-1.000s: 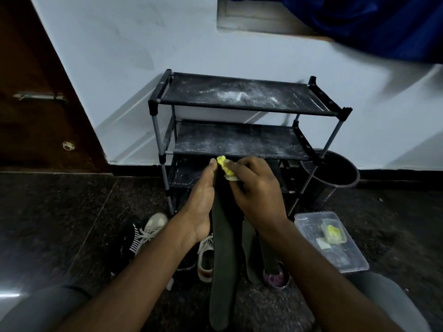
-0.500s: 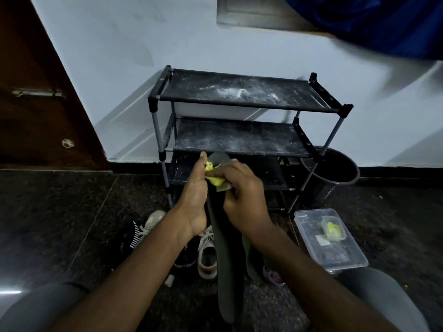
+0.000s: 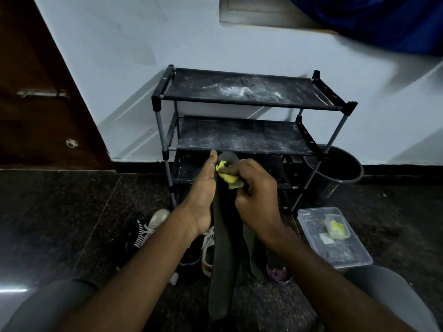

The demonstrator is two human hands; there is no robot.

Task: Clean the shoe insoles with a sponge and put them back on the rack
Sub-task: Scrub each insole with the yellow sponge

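Observation:
A long dark grey insole [image 3: 221, 255] stands upright in front of me, its top end level with the rack's lowest shelf. My left hand [image 3: 203, 195] holds it from the left side, thumb up along its edge. My right hand [image 3: 254, 195] grips a yellow sponge [image 3: 226, 174] and presses it on the insole's upper end. A second dark insole [image 3: 254, 255] lies behind, below my right wrist. The black three-shelf shoe rack [image 3: 242, 137] stands against the wall, its shelves dusty.
Shoes lie on the dark floor below my hands: a black striped one [image 3: 136, 233], a white sneaker [image 3: 155, 219] and a purple-toed one [image 3: 278, 274]. A clear plastic box [image 3: 335, 238] with a yellow sponge sits at right. A black bin [image 3: 335, 168] stands beside the rack; a brown door [image 3: 36, 92] is left.
My right hand has slid the sponge slightly down the insole's top end, exposing the rounded tip. The insole has shifted a little upward and right in my left hand.

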